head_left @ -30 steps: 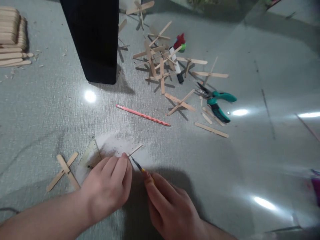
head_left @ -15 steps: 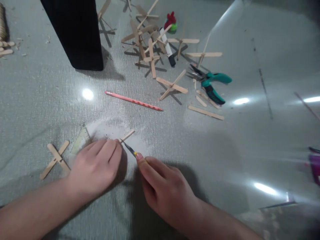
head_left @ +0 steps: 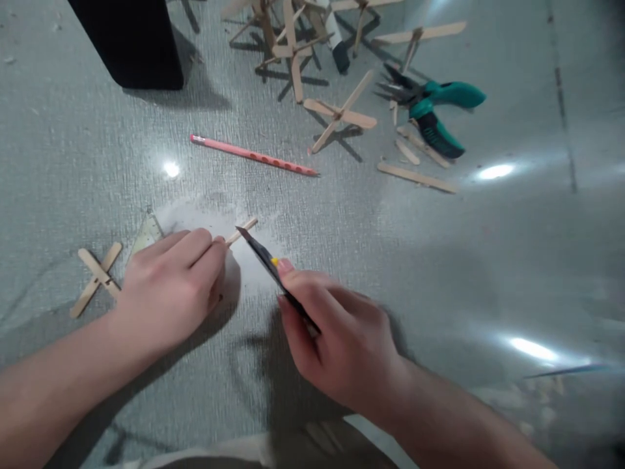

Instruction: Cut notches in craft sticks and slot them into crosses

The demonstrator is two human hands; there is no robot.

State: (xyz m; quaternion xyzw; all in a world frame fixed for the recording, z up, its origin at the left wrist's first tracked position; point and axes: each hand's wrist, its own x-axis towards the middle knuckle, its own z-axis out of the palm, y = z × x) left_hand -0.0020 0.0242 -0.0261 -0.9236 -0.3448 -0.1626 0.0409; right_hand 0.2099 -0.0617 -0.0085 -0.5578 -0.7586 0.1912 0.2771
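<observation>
Trimming, we judge: our left hand (head_left: pixel 170 280) grips the thin stick (head_left: pixel 250 225) left of frame centre, our right hand (head_left: pixel 342 326) grasps the knife (head_left: pixel 264 256); their contact looks unclear, so next calls for steadiness.

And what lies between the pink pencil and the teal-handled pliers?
Crossed wooden sticks lie between the pink pencil and the pliers, as the head view shows.

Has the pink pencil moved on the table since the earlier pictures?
No. Against the teal-handled needle-nose pliers, the pink pencil keeps its place to their left; only the camera view has shifted.
</observation>
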